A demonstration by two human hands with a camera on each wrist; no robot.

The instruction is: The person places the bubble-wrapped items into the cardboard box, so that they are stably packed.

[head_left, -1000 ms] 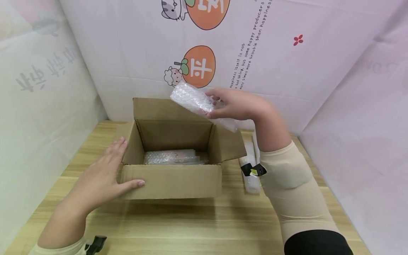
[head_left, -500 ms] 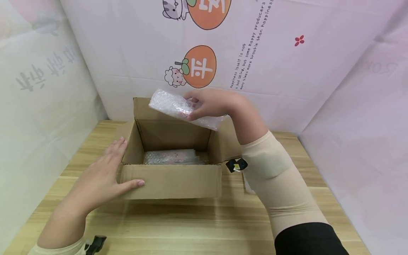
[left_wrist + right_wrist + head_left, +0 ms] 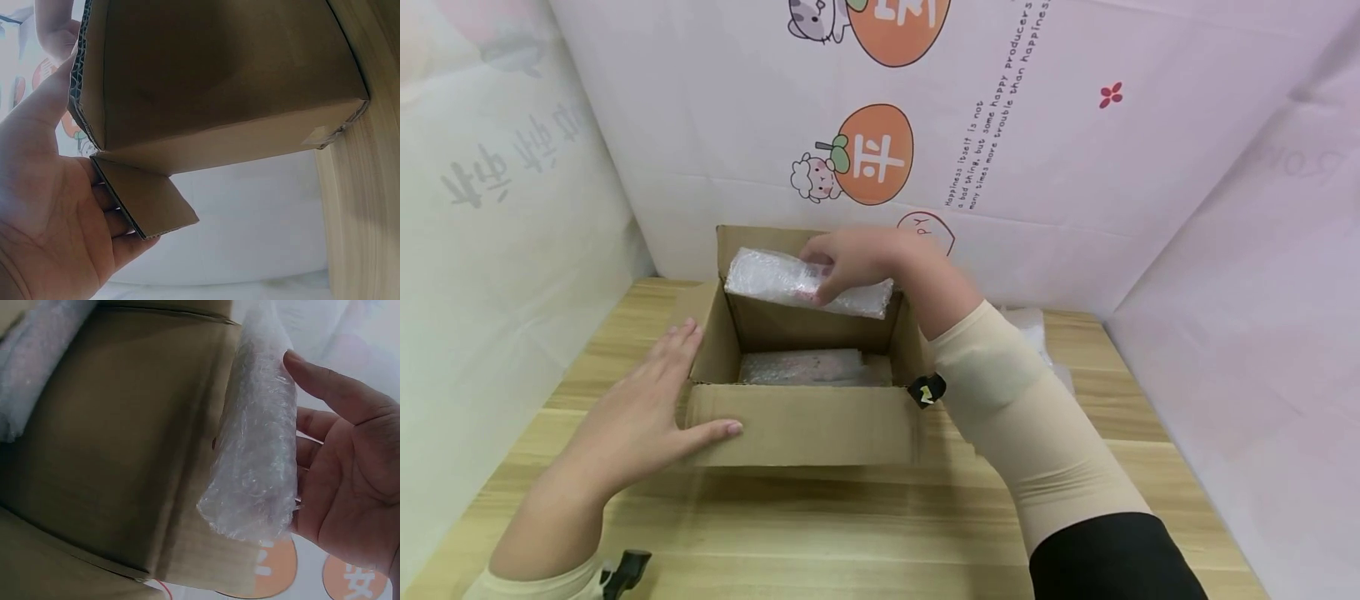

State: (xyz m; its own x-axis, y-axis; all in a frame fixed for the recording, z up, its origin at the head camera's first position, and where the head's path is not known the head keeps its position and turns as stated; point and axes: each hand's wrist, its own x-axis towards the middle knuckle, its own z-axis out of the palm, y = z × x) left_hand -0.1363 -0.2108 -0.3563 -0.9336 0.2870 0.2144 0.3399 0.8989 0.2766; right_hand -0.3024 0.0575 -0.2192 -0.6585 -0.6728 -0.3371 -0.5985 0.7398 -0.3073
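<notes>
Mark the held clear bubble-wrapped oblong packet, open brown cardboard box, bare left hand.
Held packet [image 3: 257, 437]: right wrist view, middle of its wrap.
Cardboard box [image 3: 808, 425]: head view, its near flap.
Left hand [image 3: 631, 427]: head view, back of hand.

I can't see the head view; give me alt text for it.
A person's right grip holds a bubble-wrapped package over an open cardboard box, with more bubble wrap inside. The left grip rests against the box's left side, on a wooden table.
</notes>
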